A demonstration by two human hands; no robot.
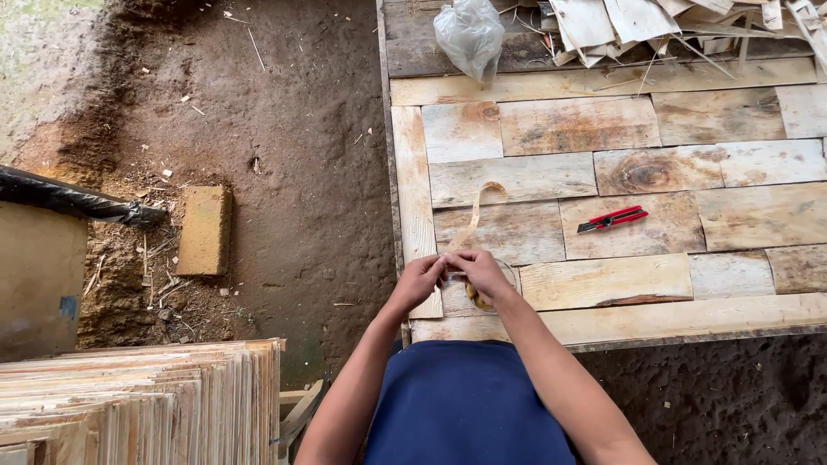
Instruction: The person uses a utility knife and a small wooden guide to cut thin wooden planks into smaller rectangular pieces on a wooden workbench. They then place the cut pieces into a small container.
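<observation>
My left hand (pixel 418 280) and my right hand (pixel 478 271) meet over the near left corner of a wooden plank table (pixel 603 284). Both pinch a roll of clear tape (pixel 482 293) that rests on the planks. A thin curled strip of tape or veneer (pixel 478 207) rises from my fingers and arcs up over the boards. A red and black utility knife (pixel 613 219) lies on the table to the right of my hands, apart from them.
A crumpled clear plastic bag (pixel 469 34) and a heap of thin wood offcuts (pixel 672 26) sit at the table's far edge. On the dirt ground at left lie a brick (pixel 205 231), a stack of veneer sheets (pixel 142 400) and a black plastic-wrapped edge (pixel 69 200).
</observation>
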